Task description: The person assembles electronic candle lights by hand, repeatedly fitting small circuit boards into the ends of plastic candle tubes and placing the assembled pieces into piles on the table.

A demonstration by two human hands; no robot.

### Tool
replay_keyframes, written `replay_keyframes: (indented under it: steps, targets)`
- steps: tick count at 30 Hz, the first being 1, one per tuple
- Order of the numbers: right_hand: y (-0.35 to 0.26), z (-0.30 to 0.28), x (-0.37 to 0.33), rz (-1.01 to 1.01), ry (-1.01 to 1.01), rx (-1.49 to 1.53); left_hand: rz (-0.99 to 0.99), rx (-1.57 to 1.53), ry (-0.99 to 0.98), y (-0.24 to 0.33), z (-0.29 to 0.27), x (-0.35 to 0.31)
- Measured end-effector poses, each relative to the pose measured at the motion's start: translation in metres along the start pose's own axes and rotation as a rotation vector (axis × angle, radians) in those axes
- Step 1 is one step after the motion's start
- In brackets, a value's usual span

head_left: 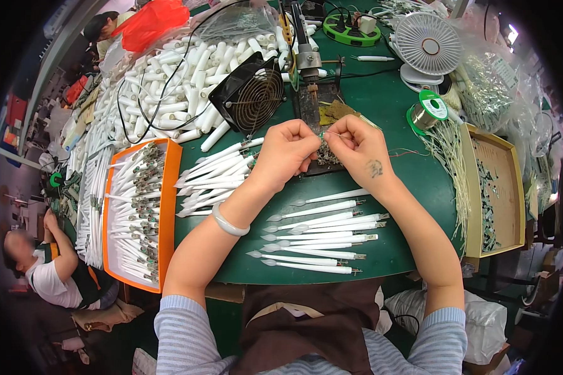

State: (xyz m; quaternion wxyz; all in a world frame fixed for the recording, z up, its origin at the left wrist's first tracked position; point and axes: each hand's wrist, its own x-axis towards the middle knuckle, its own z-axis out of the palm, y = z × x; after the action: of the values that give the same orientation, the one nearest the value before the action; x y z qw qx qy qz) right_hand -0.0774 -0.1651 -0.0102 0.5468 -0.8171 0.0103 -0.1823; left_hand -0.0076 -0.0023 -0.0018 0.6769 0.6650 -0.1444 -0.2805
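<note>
My left hand and my right hand meet just in front of a soldering iron clamped upright with its tip down. Both are closed in a pinch. A tiny greenish piece shows between the fingertips, too small to make out. Thin wire trails out to the right from my right hand. Below my hands lies a row of white candle-shaped sticks with clear flame-shaped tips and small metal ends. More such sticks are piled beside my left forearm.
An orange-edged box of white sticks stands left, a cardboard tray of small green boards right. A black fan, white tubes, a solder spool, a white fan and a green power strip surround the iron. Another person sits far left.
</note>
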Motion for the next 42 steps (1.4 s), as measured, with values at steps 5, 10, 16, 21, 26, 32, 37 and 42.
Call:
replay_keyframes:
  steps: [5,10,16,21,26,32,37,42]
  targets:
    - [-0.0032,0.0018,0.0,0.004,0.021,0.009,-0.031,0.005,0.029,0.0009,-0.0007,0.002]
    - [-0.0009,0.0014,-0.0012,-0.079,0.038,0.021,-0.054,-0.023,0.064,0.0016,-0.0017,0.0043]
    - [0.0022,0.0032,-0.0014,-0.17,0.037,-0.072,-0.054,-0.04,0.068,0.0024,-0.001,0.0064]
    - [0.0012,0.0042,-0.0011,-0.173,0.055,-0.067,-0.033,-0.056,0.075,0.0037,-0.0003,0.0058]
    - [0.001,0.0043,-0.001,-0.189,0.063,-0.073,-0.036,-0.092,0.073,0.0053,-0.0006,0.0049]
    - [0.0004,0.0045,-0.0017,-0.196,0.073,-0.072,-0.009,-0.039,0.087,0.0069,0.0019,0.0028]
    - [0.0001,0.0044,-0.002,-0.201,0.073,-0.084,-0.008,-0.017,0.095,0.0054,0.0019,0.0021]
    - [-0.0009,0.0047,-0.0027,-0.21,0.076,-0.086,-0.002,-0.003,0.087,0.0065,0.0009,0.0018]
